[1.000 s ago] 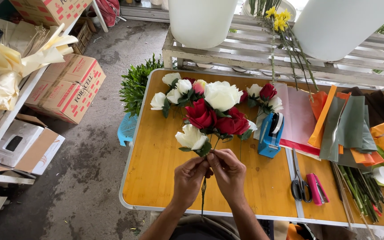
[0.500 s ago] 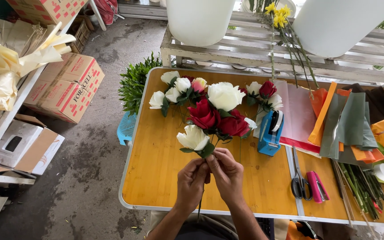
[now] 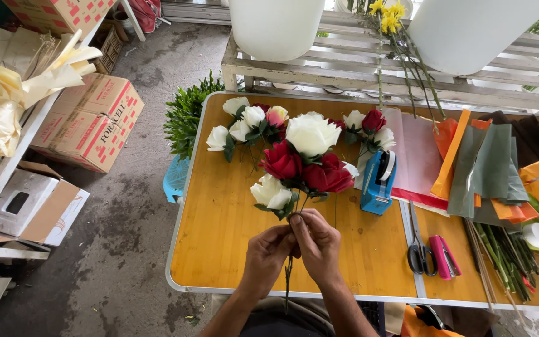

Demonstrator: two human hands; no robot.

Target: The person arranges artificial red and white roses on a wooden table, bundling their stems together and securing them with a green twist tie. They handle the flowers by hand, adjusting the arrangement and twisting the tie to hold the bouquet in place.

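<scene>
I hold a small bunch of roses, red and white, by its stems above a yellow wooden table. My left hand and my right hand are both closed around the stems just under the blooms, touching each other. The stem ends hang down below my hands past the table's near edge. More white, red and pink roses lie on the table beyond the bunch.
A blue tape dispenser stands right of the bunch. Scissors and a pink stapler lie further right, near coloured wrapping sheets and green stems. Cardboard boxes sit on the floor at left.
The bunch has stayed in both hands and shifted only slightly; my fingers have adjusted a little on the stems.
</scene>
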